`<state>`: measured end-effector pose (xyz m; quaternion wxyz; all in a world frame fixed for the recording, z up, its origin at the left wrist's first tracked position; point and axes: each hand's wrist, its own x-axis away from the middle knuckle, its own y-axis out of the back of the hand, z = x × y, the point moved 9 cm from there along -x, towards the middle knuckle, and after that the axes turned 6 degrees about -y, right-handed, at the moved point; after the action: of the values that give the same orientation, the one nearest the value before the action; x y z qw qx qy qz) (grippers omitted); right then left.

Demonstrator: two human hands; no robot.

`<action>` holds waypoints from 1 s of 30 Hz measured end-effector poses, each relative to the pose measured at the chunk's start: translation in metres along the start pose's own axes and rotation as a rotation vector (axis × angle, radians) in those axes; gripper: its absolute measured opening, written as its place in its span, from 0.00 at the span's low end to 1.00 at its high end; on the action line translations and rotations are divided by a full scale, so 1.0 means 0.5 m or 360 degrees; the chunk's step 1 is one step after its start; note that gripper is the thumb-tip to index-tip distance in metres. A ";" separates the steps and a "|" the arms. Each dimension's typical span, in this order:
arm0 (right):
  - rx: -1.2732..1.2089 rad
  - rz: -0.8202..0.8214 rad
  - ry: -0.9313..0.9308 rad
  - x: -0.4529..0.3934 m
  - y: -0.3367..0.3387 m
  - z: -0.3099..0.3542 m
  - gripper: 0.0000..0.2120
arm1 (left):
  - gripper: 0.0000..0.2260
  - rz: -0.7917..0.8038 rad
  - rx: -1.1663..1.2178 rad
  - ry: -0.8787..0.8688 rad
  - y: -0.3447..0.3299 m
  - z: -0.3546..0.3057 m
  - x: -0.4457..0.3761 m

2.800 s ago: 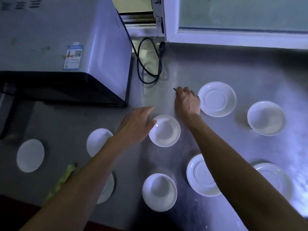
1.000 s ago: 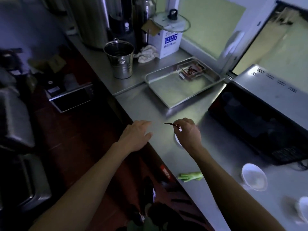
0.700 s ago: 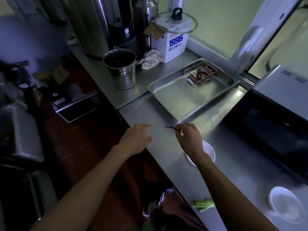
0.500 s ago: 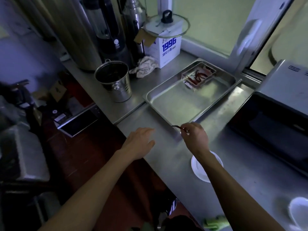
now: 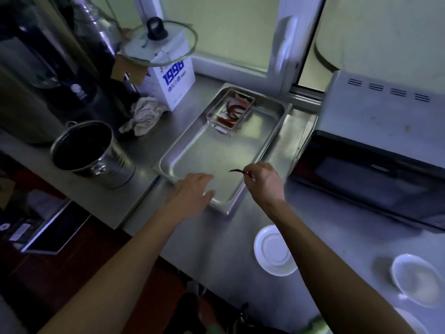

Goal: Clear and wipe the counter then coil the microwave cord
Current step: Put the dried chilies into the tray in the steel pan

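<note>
My right hand [image 5: 265,183] pinches a small dried red chili [image 5: 237,171] by its stem and holds it over the near right part of a steel tray [image 5: 272,131]. A small clear box [image 5: 249,98] with more red chilies sits at the tray's far end. My left hand [image 5: 192,192] hovers flat with straight fingers over the tray's near left corner, holding nothing. The steel counter [image 5: 216,249] carries a white saucer [image 5: 272,253] beside my right forearm and a white bowl [image 5: 416,278] at the right. The microwave [image 5: 375,150] stands to the right; its cord is out of view.
A steel bucket [image 5: 91,150] stands left of the tray, with a crumpled cloth [image 5: 144,115] behind it. A white box [image 5: 173,80] marked 1996 carries a glass lid [image 5: 156,45]. Tall steel urns [image 5: 36,68] fill the back left. The counter's front edge drops to a dark floor.
I have turned away from the dishes by the cord toward the tray. My right hand has carried the chili forward over the tray, and my left hand has moved over its near corner.
</note>
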<state>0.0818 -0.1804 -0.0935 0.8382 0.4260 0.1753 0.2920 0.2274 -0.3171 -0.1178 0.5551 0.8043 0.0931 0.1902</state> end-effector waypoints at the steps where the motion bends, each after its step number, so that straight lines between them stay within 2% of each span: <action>1: 0.0010 -0.0011 -0.0024 -0.009 -0.002 -0.006 0.07 | 0.24 0.0021 -0.0015 -0.0020 -0.003 0.002 -0.020; 12: 0.0187 -0.0119 -0.0284 -0.186 -0.058 -0.024 0.05 | 0.23 0.0127 0.0139 -0.0249 0.025 0.103 -0.268; 19: 0.0208 -0.0163 -0.0387 -0.375 -0.109 0.016 0.07 | 0.23 0.0147 0.0000 -0.0383 0.101 0.186 -0.436; 24: 0.0239 -0.0174 -0.0491 -0.472 -0.152 0.019 0.10 | 0.21 0.0130 0.0024 -0.0490 0.136 0.199 -0.528; 30: 0.0272 -0.0208 -0.0627 -0.557 -0.200 -0.013 0.08 | 0.20 0.0195 0.0027 -0.0539 0.118 0.213 -0.599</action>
<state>-0.1015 -0.4010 -0.1661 0.8342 0.5320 0.0594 0.1324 -0.0052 -0.5383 -0.1571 0.5434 0.8337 -0.0493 0.0849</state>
